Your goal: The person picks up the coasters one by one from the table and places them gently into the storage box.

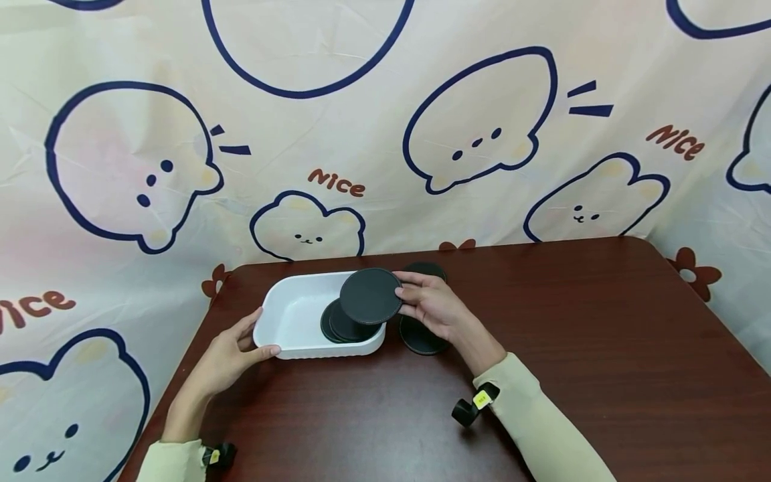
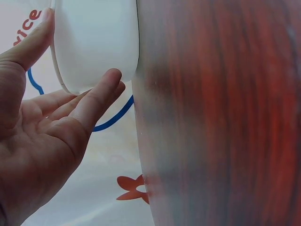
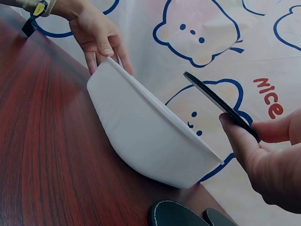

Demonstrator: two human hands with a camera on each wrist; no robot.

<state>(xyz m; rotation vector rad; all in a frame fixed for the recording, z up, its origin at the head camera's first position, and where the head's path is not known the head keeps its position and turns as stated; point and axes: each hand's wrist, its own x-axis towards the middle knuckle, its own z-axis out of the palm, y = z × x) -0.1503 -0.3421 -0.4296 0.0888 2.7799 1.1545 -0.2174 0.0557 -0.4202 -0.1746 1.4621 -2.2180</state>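
Observation:
A white plastic tray (image 1: 295, 308) with rounded corners stands on the table. My left hand (image 1: 225, 355) holds its left end, thumb at the near corner and fingers round the far side. Over the tray's right end my right hand (image 1: 430, 304) pinches a round black coaster (image 1: 370, 294) by its edge; the right wrist view shows the coaster (image 3: 218, 101) tilted above the rim. Below it, several overlapping black coasters (image 1: 352, 328) lie inside the tray, partly hidden. Two spots of black coasters, one nearer (image 1: 423, 337) and one farther (image 1: 429, 268), lie on the table beside the tray.
The dark brown wooden table (image 1: 572, 348) has a rounded far corner at the right. A pale cloth (image 1: 385, 134) with cartoon bears and lettering hangs behind it and round both sides. Each wrist carries a small black camera (image 1: 466, 412).

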